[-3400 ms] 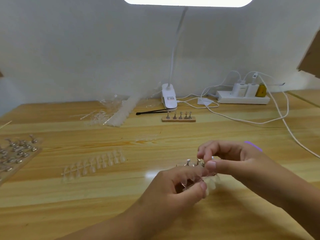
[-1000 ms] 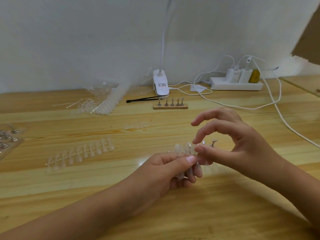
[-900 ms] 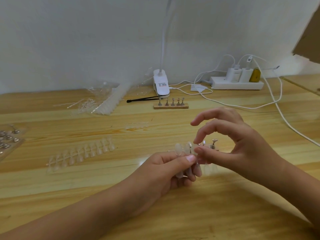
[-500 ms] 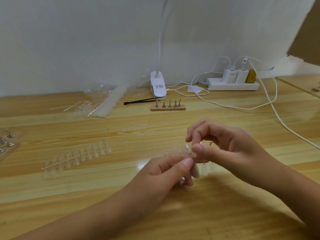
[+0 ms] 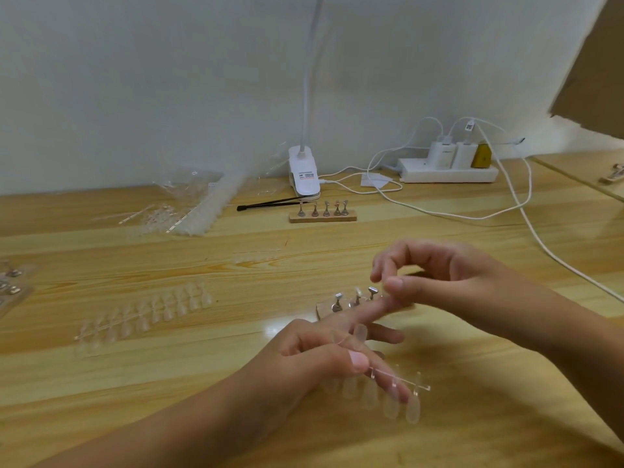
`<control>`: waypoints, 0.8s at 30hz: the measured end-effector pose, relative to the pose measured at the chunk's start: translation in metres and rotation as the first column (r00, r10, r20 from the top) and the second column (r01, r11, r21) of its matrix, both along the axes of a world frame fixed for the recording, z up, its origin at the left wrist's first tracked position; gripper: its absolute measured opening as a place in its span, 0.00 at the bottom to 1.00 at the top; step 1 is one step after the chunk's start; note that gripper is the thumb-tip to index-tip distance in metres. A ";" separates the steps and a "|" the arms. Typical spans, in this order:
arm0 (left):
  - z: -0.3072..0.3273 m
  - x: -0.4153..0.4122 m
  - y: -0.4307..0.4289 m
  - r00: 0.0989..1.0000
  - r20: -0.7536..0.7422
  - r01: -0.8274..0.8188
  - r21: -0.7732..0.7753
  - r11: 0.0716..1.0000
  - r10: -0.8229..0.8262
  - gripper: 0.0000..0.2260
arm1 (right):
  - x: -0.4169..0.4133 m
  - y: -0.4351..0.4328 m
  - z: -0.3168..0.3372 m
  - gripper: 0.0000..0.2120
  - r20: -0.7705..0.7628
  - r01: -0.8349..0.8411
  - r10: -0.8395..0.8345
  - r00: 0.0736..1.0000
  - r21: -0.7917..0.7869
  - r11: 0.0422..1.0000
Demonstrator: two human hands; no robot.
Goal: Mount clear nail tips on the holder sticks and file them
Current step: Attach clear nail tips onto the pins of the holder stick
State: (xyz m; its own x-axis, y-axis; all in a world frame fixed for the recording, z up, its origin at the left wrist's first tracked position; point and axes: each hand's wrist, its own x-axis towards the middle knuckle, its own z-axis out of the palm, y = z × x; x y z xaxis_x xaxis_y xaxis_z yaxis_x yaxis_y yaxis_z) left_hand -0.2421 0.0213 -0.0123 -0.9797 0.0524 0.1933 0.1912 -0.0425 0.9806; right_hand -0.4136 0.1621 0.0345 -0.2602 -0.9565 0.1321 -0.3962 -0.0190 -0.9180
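Observation:
A small holder base (image 5: 325,307) with three metal-topped sticks (image 5: 357,296) lies on the table in the middle. My right hand (image 5: 449,282) hovers at the rightmost stick, thumb and curled forefinger nearly together, pinching a barely visible clear nail tip. My left hand (image 5: 314,356) grips a clear strip of nail tips (image 5: 391,393) between thumb and fingers, low over the table in front of the holder. Its forefinger reaches out to the base, just under my right thumb.
Another strip of clear tips (image 5: 145,312) lies at the left, and a tray of metal holders (image 5: 10,285) at the left edge. At the back stand a second stick holder (image 5: 322,216), black tweezers (image 5: 270,202), plastic bags (image 5: 189,207), a clip lamp (image 5: 304,173), a power strip (image 5: 445,170) and white cables (image 5: 526,214).
My hands have parted. The left one has dropped toward me with the strip of tips, and the right one has gone to the holder sticks, which now show on the table.

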 end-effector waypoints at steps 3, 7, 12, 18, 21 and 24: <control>0.001 0.000 0.001 1.000 0.009 0.012 -0.006 1.000 -0.012 0.13 | -0.003 -0.002 -0.006 0.11 -0.050 0.001 0.003 0.999 0.079 0.997; 0.000 0.000 0.001 0.999 0.027 -0.030 0.007 1.000 0.030 0.13 | -0.005 0.000 -0.004 0.12 -0.091 0.004 0.000 0.996 0.046 0.999; 0.001 0.000 0.001 0.998 0.042 -0.051 0.024 0.998 0.050 0.14 | -0.008 0.002 -0.001 0.08 -0.245 -0.021 0.025 0.969 0.019 1.000; 0.000 0.000 0.002 0.996 0.071 -0.062 0.006 0.998 0.062 0.12 | -0.008 0.002 -0.004 0.09 -0.375 0.037 -0.020 0.927 0.039 0.999; 0.001 0.000 0.003 0.994 0.089 -0.061 -0.004 0.998 0.061 0.12 | -0.009 0.003 -0.005 0.10 -0.401 0.051 -0.025 0.916 0.055 0.997; 0.003 0.001 0.005 0.993 0.107 -0.048 -0.008 0.999 0.049 0.12 | -0.009 0.002 -0.005 0.10 -0.399 0.083 -0.087 0.913 -0.028 0.996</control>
